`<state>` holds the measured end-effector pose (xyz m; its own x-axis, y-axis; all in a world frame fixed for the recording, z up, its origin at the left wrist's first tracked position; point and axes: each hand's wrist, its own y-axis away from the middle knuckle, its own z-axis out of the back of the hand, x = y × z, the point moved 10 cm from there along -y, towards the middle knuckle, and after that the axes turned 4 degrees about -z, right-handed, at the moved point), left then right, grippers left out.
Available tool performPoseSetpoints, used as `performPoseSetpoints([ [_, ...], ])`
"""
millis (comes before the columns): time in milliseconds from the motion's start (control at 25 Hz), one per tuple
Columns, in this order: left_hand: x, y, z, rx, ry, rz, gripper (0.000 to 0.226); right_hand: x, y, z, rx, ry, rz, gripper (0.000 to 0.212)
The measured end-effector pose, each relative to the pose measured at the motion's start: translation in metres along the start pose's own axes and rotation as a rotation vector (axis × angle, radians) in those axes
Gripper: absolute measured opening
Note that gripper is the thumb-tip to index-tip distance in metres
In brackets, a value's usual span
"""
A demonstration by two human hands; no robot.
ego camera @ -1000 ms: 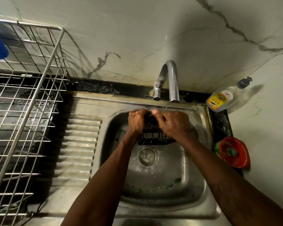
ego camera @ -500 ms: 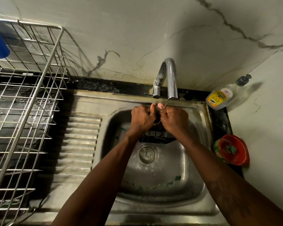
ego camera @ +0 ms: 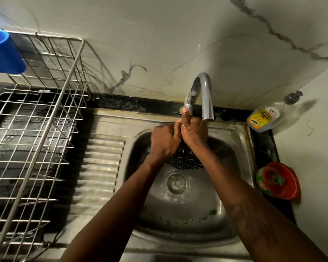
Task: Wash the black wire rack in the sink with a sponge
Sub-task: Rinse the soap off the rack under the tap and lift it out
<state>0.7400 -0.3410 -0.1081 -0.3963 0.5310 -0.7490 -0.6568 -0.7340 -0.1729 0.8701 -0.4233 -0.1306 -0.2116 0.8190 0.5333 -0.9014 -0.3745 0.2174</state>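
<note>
The black wire rack (ego camera: 185, 161) hangs over the back of the steel sink (ego camera: 240, 140), just below the tap spout (ego camera: 206, 99). Only its lower grid shows beneath my hands. My left hand (ego camera: 164, 141) grips its upper left part with curled fingers. My right hand (ego camera: 194, 130) is wet and holds the upper right part, with one finger stretched up to the tap's lever (ego camera: 186, 108). No sponge can be made out between my hands.
A steel wire dish rack (ego camera: 36, 138) with a blue cup (ego camera: 4, 52) fills the left counter. A dish soap bottle (ego camera: 267, 118) leans in the back right corner. A red bowl (ego camera: 280, 180) with green scrub sits right of the sink. The drain (ego camera: 176, 183) lies below the rack.
Both hands lifted the black rack up and back toward the spout. My right hand's finger has risen to the tap lever.
</note>
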Motion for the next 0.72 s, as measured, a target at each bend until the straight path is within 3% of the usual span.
performPoseSetpoints([
  [80, -0.005, -0.008, -0.002, -0.033, 0.035, 0.13, 0.057, -0.007, -0.001, -0.005, 0.088, -0.187, -0.08, 0.091],
  [160, 0.013, -0.012, -0.005, -0.073, 0.112, 0.307, 0.06, 0.008, 0.012, -0.001, 0.108, -0.339, 0.122, 0.079],
  [240, 0.035, -0.006, -0.014, -0.07, 0.2, 0.409, 0.057, 0.021, 0.04, 0.001, 0.066, -0.213, 0.45, 0.06],
  [320, 0.05, 0.005, -0.016, -0.058, 0.263, 0.497, 0.05, 0.007, 0.046, -0.007, 0.078, -0.092, 0.553, 0.051],
  [440, 0.057, 0.017, -0.014, -0.058, 0.343, 0.557, 0.038, -0.055, 0.012, -0.008, 0.128, 0.02, 0.116, 0.073],
  [520, 0.06, 0.017, -0.013, -0.083, 0.373, 0.556, 0.037, -0.059, 0.009, -0.006, 0.056, 0.079, 0.007, 0.076],
  [560, 0.063, 0.016, -0.015, -0.09, 0.397, 0.558, 0.038, -0.045, 0.016, -0.01, 0.025, 0.054, 0.041, 0.076],
  [720, 0.072, 0.011, -0.026, -0.097, 0.438, 0.478, 0.044, 0.03, 0.059, -0.019, -0.075, 0.044, 0.525, 0.055],
])
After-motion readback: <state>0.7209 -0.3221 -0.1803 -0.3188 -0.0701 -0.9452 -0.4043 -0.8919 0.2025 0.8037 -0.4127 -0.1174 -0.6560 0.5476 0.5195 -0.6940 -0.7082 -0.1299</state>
